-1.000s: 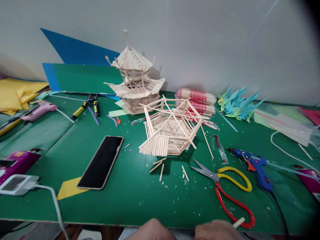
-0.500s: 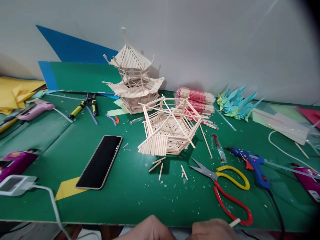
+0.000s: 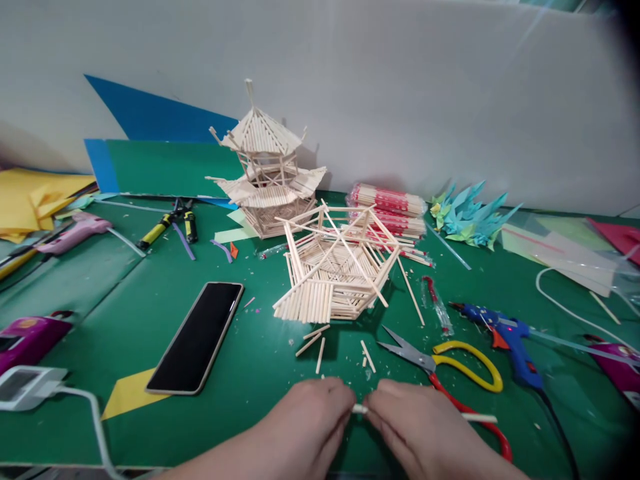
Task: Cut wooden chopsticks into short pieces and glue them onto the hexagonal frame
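One stick (image 3: pixel 359 409) runs sideways, left hand (image 3: pixel 320 415) to right hand (image 3: pixel 413 421).

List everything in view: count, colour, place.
Stick pagoda: 1, pale, back centre-left
Stick frame: 1, pale, centre
Stick packs: several, red-banded, behind frame
Stick offcuts: several, pale, before frame
Paper cluster: 1, blue-green, back right
Scissors: 1, red-yellow handles, front right
Glue guns: 2, blue right, pink left
Pliers: 1, yellow-black, back left
Smartphone: 1, black, left
Devices: 2, purple, both edges
Cabled device: 1, white, front left
Boards: 2+, blue, green, back left
Paper: several, yellow, left
Sheets: several, pale and red, right
Scraps: several, mixed, across table
Table: 1, green, beneath
Wall: 1, grey, back
Held stick: 1, pale, between hands
Left hand: 1, bare, front
Right hand: 1, bare, front
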`<action>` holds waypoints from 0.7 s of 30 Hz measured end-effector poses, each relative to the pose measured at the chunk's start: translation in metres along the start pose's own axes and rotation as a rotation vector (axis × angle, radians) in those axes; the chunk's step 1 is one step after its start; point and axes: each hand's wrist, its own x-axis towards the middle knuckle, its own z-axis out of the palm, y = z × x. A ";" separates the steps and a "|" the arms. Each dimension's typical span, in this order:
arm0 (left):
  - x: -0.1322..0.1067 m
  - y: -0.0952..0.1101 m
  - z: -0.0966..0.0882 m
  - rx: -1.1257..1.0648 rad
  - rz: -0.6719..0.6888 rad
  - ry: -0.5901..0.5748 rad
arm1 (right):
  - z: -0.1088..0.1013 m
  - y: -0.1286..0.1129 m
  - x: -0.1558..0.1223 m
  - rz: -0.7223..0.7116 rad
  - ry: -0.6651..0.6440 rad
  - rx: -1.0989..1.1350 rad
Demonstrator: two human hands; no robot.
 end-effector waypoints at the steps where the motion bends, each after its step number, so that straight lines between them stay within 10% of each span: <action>1: 0.001 0.001 -0.005 -0.012 0.000 0.014 | -0.008 0.000 0.001 0.027 -0.027 0.050; 14: 0.012 -0.003 -0.013 -0.134 0.016 0.041 | -0.039 -0.001 0.007 0.124 -0.138 0.305; 21: -0.001 0.003 -0.023 -0.316 0.132 -0.174 | -0.049 -0.011 0.001 0.115 -0.309 0.435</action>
